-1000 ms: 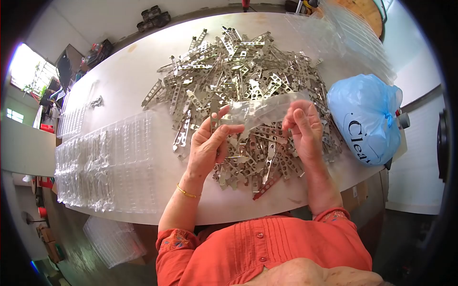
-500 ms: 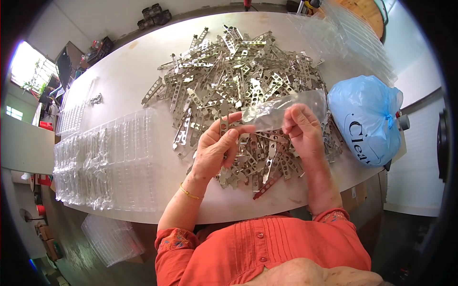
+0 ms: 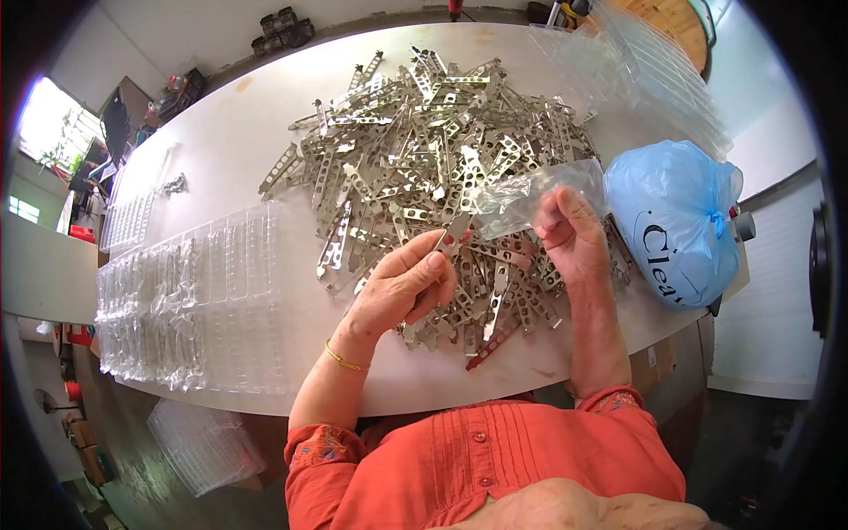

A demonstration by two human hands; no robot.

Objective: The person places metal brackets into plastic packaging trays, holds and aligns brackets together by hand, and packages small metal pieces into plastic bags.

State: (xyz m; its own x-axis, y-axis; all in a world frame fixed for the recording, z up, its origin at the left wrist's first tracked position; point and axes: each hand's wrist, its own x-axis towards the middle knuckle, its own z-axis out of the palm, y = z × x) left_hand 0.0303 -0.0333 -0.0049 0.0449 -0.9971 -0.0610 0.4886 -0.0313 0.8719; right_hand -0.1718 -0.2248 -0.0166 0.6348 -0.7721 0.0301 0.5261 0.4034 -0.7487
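pinching: the left hand gripped a metal strip between thumb and forefinger, its other fingers curled below.
bag side: the right hand had thumb and fingers bent together at the lower edge of a clear bag, apparently nipping the film.
strip's place: between the two hands, over the heap of perforated pieces, its free tip at the bag's left end; whether that tip lay inside the film or only against it, i could not tell.
strip's long axis: slanted, running from the left thumb forward and to the right; the free tip pointed toward the bag, while the near end was hidden in the grip.
step in hand: by my judgement, lining the strip up with the bag's left end.
called for: as it looked, a steady, spread film and a strip turned more nearly along the bag's length.
heap: spread across the middle of the surface, pieces pointing every way, a reddish strip at its near edge.
left of the heap: a clear tray with crinkled packets in two rows.
right of the heap: a tied blue bag, near the right hand.
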